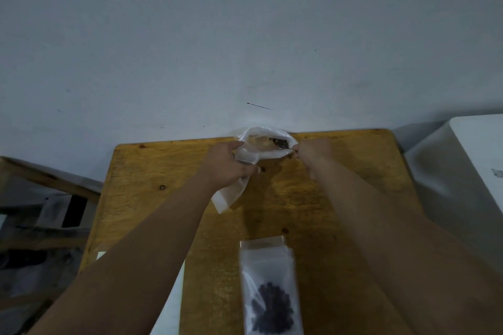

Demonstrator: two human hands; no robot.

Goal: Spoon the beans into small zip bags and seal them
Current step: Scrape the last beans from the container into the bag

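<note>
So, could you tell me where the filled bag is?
In the head view the filled bag lies flat on the wooden table, low and central, nearer the person than the left hand and right hand.

The left hand point(231, 164) holds a bag point(260, 144) (right hand point(313, 153) pinches spoon point(280, 144) inside).

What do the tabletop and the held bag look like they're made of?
The tabletop: wood, apparently varnished yellow-brown; grain and dark knots show. The held zip bag: thin translucent plastic film, slightly glossy; it creases and the wood shows faintly through.
</note>
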